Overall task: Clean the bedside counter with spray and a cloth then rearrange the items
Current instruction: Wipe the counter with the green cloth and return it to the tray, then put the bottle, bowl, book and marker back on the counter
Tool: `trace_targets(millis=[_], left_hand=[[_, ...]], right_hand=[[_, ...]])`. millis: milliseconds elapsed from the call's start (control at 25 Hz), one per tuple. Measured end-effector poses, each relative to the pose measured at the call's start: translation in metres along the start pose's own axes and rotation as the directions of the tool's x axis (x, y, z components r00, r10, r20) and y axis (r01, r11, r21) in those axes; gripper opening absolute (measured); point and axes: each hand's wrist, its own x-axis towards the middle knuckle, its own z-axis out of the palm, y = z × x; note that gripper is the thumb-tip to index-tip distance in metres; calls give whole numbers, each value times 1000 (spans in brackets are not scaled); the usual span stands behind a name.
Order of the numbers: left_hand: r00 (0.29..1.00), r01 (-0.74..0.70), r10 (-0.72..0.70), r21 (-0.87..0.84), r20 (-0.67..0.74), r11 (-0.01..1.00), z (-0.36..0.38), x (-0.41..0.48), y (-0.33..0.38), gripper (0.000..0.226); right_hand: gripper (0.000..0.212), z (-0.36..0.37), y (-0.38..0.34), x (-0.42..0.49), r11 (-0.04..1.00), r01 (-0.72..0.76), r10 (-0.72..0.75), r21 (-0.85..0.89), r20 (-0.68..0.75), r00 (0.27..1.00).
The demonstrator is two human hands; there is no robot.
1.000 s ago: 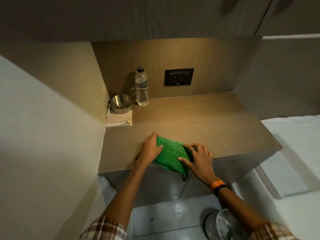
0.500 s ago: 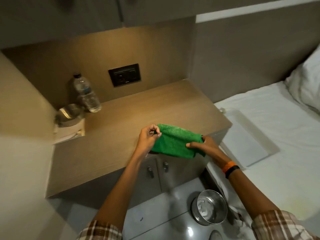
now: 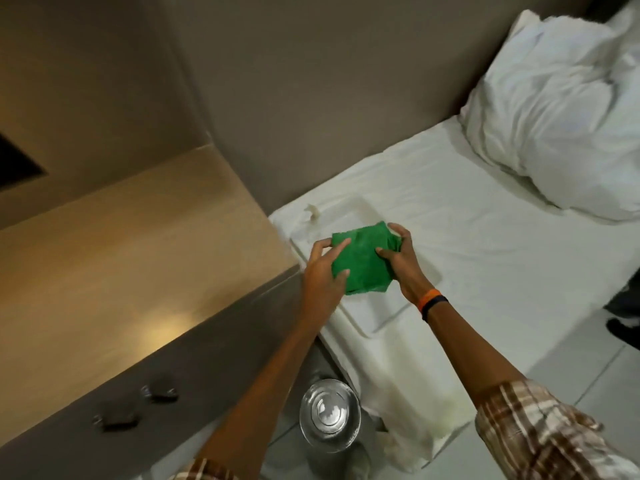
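Note:
A folded green cloth is held between both my hands above the white bed's near corner, to the right of the counter. My left hand grips its left edge with thumb on top. My right hand grips its right side; an orange and black band circles that wrist. The wooden bedside counter lies at the left, its top bare in the part I see. The water bottle, metal bowl and card are out of view.
A white bed with a pillow fills the right. On the mattress under the cloth lies a white tray-like shape. A metal bin stands on the tiled floor below. Two cabinet knobs show on the counter front.
Both hands lifted the green cloth off the counter's front edge and carried it right, over the bed. The view swung right, so the bottle and bowl left the frame.

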Motion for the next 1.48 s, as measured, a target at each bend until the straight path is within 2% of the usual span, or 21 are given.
trace_targets(millis=[80,200,360,400,480,560,600,680,760,840,960,1040,1160,1240,1480], left_hand=[[998,40,-42,54,42,998,47,16,-11,51],[970,199,-209,84,123,976,105,38,-51,43],[926,259,-316,258,208,931,168,60,-113,46],[926,232,-309,319,216,919,179,61,-123,49],[919,119,-276,470,281,875,199,64,-140,62],[892,-35,-235,579,385,815,213,68,-153,72],[877,-86,-228,605,423,792,217,70,-157,75],[872,-138,-225,660,434,738,218,72,-160,77],[905,-180,-174,718,389,672,210,71,-154,78],[940,-231,-45,728,338,646,186,69,-139,76],[937,-347,208,671,281,655,122,67,-77,72],[930,-365,286,675,232,641,64,66,-23,69],[953,-269,280,738,112,619,-20,67,34,74],[961,-181,276,800,20,572,-80,56,47,77],[960,98,174,843,-220,529,-234,-14,-1,82]], right_hand=[[58,-24,18,27,978,68,-67,-197,12,998],[50,-50,56,69,820,105,-83,-562,64,994],[47,-76,119,113,607,63,-19,-792,65,998],[46,-79,133,119,534,73,-30,-842,67,997],[48,-81,156,128,259,112,-65,-959,98,993],[59,-77,175,134,1,149,-3,-989,149,989],[64,-75,184,135,-60,175,46,-983,172,984],[70,-75,197,134,-80,197,76,-977,191,979],[75,-75,194,124,-21,178,-21,-984,179,984],[82,-69,171,109,10,184,-159,-983,180,971],[91,-51,94,80,33,227,-364,-973,200,910],[95,-30,27,48,32,266,-463,-963,221,858],[96,10,-55,7,4,351,-565,-937,287,774],[94,47,-93,-19,-15,427,-611,-904,346,712],[94,190,-124,-72,-95,602,-615,-793,522,591]])
